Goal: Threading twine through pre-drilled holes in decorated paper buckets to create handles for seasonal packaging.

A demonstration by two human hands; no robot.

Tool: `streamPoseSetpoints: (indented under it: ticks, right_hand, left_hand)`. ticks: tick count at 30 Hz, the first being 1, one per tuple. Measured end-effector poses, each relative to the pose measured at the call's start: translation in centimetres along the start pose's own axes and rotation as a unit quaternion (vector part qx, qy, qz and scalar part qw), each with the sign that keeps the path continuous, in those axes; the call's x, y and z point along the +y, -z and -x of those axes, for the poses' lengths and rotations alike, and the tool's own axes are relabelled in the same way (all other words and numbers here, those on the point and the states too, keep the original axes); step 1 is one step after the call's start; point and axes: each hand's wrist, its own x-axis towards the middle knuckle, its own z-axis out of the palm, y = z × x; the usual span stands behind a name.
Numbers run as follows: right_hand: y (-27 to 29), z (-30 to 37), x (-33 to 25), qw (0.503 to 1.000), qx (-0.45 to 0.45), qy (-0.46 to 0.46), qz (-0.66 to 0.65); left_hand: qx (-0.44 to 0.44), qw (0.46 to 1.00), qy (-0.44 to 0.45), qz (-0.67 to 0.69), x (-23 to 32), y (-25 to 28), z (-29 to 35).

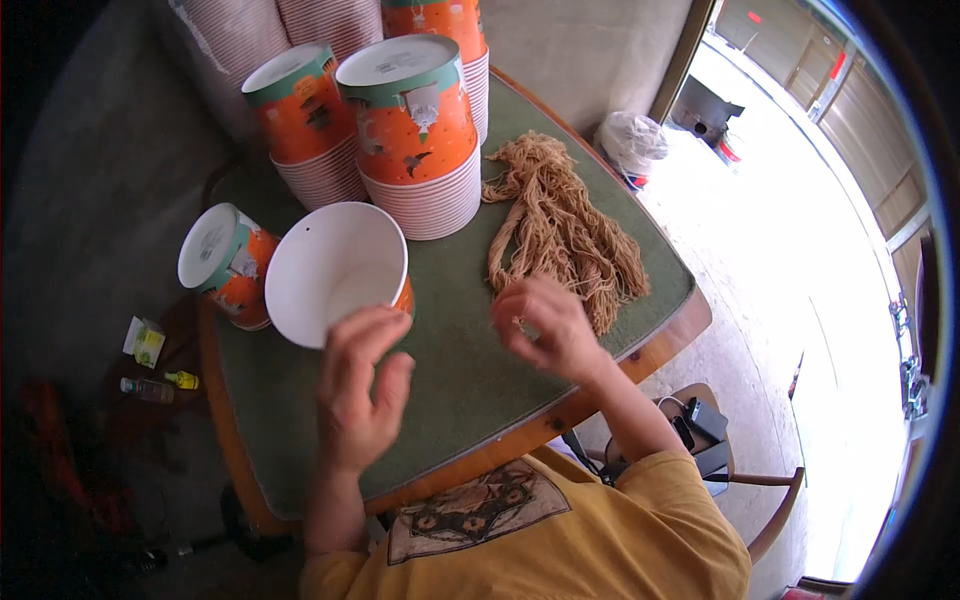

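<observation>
The open paper cup [335,270] lies tipped on the green table [470,370], its white inside facing the person, just above the left hand [358,400] — fingers loosely apart, thumb by the rim, gripping nothing. The right hand [545,325] curls at the near end of the tan string bundle [560,225], fingertips pinched together — on a strand or not, I cannot tell.

- The open cup [335,270] lies on the table [450,370], just beyond the left hand [360,400].
- Another cup [225,262] lies to its left.
- Cup stacks [415,140] stand behind.
- The string bundle [560,225] lies right of them, beyond the right hand [545,325].
</observation>
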Motion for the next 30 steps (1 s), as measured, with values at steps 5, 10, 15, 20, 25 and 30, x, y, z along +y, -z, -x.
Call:
streamPoseSetpoints:
  ticks: [5,10,15,20,25,30]
  right_hand:
    - [-2.2,-2.3,-5.8,0.983,-0.043,0.137,-0.116]
    - [-4.0,-3.6,-7.2,0.974,-0.067,0.194,-0.099]
    - [-4.7,-4.3,-6.8,0.971,-0.102,0.209,-0.056]
    - [-4.3,-4.1,-5.8,0.981,-0.124,0.130,-0.073]
    - [-4.7,-3.1,-3.7,0.985,-0.116,0.062,-0.108]
    - [-4.2,-3.3,-3.6,0.989,-0.142,0.023,-0.030]
  left_hand:
    - [-0.097,0.976,0.102,0.164,2.8,-1.7,3.1]
    - [-0.053,0.867,0.338,0.362,4.2,0.4,7.6]
    - [-0.031,0.874,0.374,0.308,3.5,1.9,9.5]
    - [-0.033,0.882,0.403,0.242,2.3,3.0,10.5]
    - [-0.046,0.893,0.410,0.179,1.4,1.9,9.5]
    - [-0.047,0.922,0.377,0.082,0.8,0.9,7.5]
